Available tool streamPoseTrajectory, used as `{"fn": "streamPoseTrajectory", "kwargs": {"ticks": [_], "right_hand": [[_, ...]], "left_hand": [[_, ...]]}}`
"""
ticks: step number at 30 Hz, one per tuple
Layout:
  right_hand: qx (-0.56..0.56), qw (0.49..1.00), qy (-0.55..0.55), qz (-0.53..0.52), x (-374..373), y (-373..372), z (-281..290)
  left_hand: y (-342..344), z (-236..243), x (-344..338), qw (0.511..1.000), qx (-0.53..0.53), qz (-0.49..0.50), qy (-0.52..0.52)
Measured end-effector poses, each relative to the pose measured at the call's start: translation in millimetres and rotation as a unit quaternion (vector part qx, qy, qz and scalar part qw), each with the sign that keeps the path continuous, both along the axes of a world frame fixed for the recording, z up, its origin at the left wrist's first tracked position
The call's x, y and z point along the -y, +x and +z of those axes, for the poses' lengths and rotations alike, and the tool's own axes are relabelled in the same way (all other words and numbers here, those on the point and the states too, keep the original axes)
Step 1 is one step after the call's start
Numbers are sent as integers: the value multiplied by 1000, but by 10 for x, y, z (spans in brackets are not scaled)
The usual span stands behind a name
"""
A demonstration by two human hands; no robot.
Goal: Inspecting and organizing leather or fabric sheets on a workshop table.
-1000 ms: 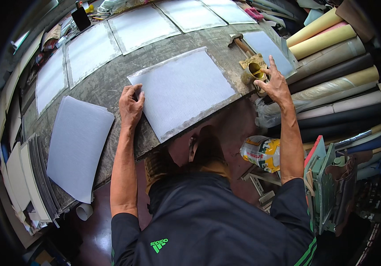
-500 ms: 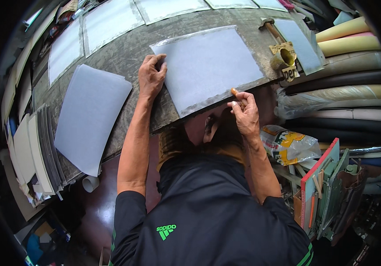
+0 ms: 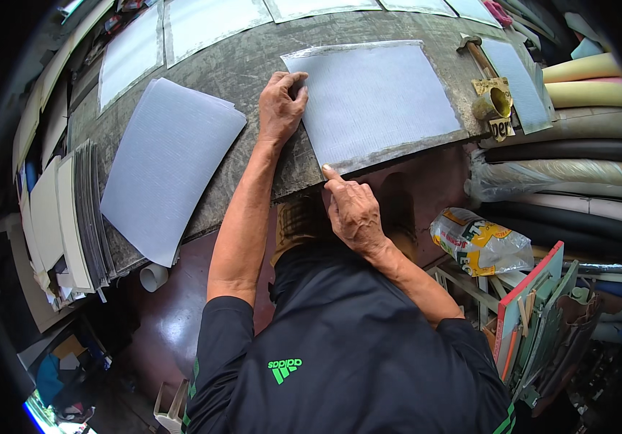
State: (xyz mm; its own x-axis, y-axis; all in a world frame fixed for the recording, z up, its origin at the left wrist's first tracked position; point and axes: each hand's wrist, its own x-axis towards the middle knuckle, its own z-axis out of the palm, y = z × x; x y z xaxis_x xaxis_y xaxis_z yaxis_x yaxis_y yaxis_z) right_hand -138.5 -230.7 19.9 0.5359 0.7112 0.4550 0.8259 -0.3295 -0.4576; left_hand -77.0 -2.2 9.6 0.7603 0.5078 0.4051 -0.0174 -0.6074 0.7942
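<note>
A light blue-grey sheet (image 3: 383, 98) with a darker, damp-looking band along its near edge lies at the table's front. My left hand (image 3: 282, 107) is closed at its left edge, fingers curled and tips on the margin. At the near left corner, my right hand (image 3: 354, 213) touches the edge with its index finger stretched out. That fingertip looks orange-brown; the other fingers are bent, and I see nothing held in them. Left of my left arm lies a stack of similar sheets (image 3: 173, 159).
More pale sheets (image 3: 213, 29) line the table's far side. On the right are a hammer (image 3: 477, 56), a yellow-stained cup (image 3: 491, 105) and a textured strip (image 3: 517, 83). Long material rolls (image 3: 593, 94) stand beyond. Upright boards (image 3: 72, 217) crowd the left end; a plastic bag (image 3: 481, 242) sits lower right.
My right hand has moved left along the sheet's near edge, from near its right part to the left corner. My left hand stays at the left edge. The whole view has shifted slightly.
</note>
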Motion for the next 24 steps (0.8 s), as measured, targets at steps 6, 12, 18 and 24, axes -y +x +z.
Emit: {"fn": "streamPoseTrajectory", "kwargs": {"ticks": [6,12,18,24], "right_hand": [[-149,980,126,-46,432,316,104],[34,981,-79,-176,729,550,-111],[68,994,17,86,321,87,-38],[103,982,-152,40,162,54,9]], "left_hand": [[-56,9,-17,1000,-16,-2,-12],[-12,42,-18,999,-30,-9,-19],[24,8,-27,1000,25,0,13],[0,-26,-86,999,-13,-24,-23]]}}
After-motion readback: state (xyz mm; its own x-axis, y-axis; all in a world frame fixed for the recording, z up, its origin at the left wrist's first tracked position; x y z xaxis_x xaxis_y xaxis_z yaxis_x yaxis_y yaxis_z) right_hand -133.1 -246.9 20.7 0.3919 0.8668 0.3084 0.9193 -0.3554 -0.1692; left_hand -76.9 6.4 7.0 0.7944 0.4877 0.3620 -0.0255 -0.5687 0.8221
